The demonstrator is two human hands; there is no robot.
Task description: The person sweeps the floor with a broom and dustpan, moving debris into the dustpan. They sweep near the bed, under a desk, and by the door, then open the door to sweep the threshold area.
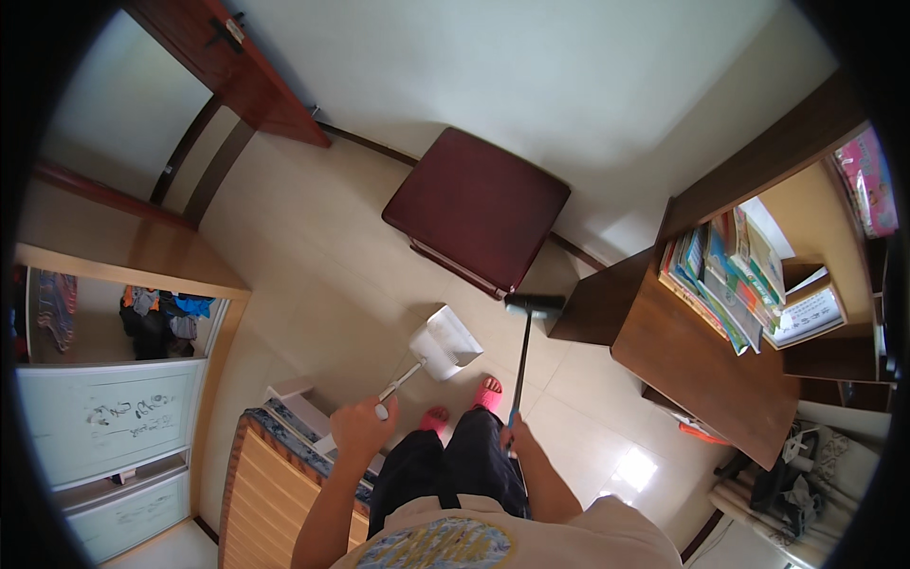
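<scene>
My left hand point(364, 424) grips the handle of a long-handled white dustpan point(446, 343), whose pan is at the tiled floor ahead of my feet. The pan's open side faces right. My right hand point(517, 435) is closed around the shaft of a broom point(525, 363). The broom's dark head point(534, 305) lies between the near corner of a dark red cabinet point(480, 206) and a brown desk's side panel. Pink slippers point(488, 392) are on my feet, between the two tools.
A wooden desk point(704, 363) with books point(739, 270) stands to the right. A bed point(277, 491) is at the lower left, beside a wardrobe with sliding doors point(106, 409). An open red door point(242, 71) is at the upper left. Curtains and dark items lie at the lower right.
</scene>
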